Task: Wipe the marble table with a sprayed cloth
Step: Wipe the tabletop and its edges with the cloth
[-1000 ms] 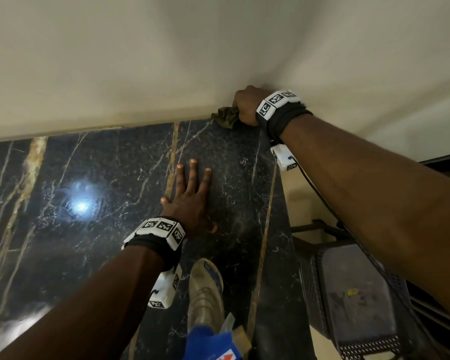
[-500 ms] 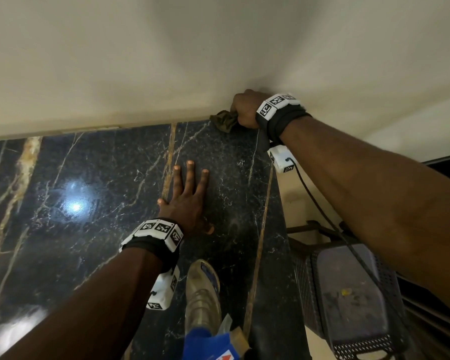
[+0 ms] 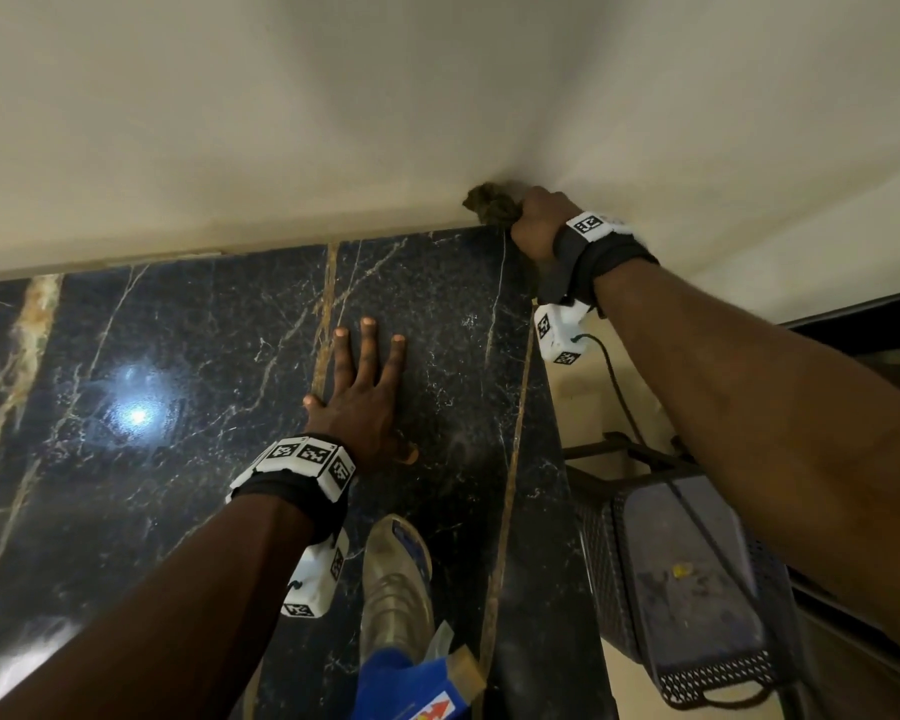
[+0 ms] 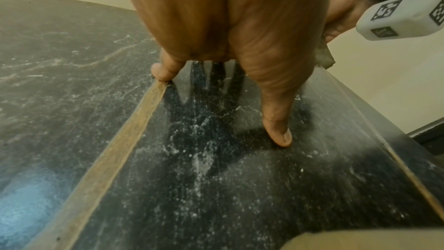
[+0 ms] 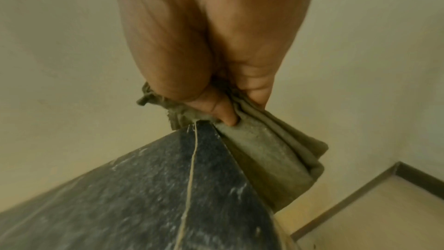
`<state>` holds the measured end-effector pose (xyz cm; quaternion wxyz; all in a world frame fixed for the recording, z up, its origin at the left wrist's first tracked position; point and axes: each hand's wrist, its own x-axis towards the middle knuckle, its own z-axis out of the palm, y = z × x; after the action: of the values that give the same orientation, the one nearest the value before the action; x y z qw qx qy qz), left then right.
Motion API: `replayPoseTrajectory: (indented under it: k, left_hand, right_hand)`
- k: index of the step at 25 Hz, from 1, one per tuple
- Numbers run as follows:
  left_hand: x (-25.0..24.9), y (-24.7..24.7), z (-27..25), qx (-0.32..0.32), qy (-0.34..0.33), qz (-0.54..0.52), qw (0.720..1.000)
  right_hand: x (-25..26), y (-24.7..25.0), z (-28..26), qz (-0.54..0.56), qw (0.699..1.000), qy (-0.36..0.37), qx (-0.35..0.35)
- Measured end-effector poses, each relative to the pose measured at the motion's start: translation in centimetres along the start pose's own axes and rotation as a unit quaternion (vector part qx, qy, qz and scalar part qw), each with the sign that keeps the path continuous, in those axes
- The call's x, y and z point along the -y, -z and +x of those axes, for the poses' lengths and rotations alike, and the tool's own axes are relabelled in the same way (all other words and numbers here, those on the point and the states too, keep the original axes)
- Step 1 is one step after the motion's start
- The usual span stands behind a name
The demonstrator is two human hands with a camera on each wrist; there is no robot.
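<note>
The black marble table with gold and white veins runs along a cream wall. My right hand grips a bunched olive-brown cloth at the table's far right corner, against the wall. In the right wrist view the cloth hangs over the table's right edge below my curled fingers. My left hand lies flat on the marble with fingers spread and straight; the left wrist view shows its thumb pressed to the table.
A spray bottle with a blue label lies on the marble near the front edge, just behind my left wrist. A dark mesh basket or chair stands to the right of the table. A light reflection shines on the left part.
My right hand has pushed the cloth rightward along the wall into the table's far corner, partly over the edge. The left hand has stayed flat in place.
</note>
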<state>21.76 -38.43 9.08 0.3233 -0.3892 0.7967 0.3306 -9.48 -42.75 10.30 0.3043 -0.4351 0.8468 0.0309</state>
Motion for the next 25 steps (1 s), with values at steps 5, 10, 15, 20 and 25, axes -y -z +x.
replayPoseTrajectory:
  k: [5, 10, 15, 20, 25]
  left_hand:
    - [0.2, -0.4, 0.3, -0.015, -0.001, 0.005, 1.0]
    - [0.2, -0.6, 0.3, -0.017, -0.005, 0.001, 1.0]
    - [0.2, -0.6, 0.5, -0.018, -0.006, -0.009, 1.0]
    - [0.2, -0.6, 0.5, -0.02, -0.013, -0.011, 1.0]
    - [0.6, -0.9, 1.1, -0.035, -0.02, 0.001, 0.999]
  right_hand:
    - [-2.3, -2.6, -1.8, 0.116, 0.99, -0.079, -0.004]
    - [-1.7, -2.4, -1.6, 0.157, 0.984, -0.08, -0.009]
    - [-2.1, -3.5, -2.3, 0.156, 0.985, -0.078, -0.017]
    - [-2.8, -3.5, -3.3, 0.156, 0.985, -0.074, 0.006]
    - [-2.2, -3.6, -3.3, 0.151, 0.986, -0.064, -0.02]
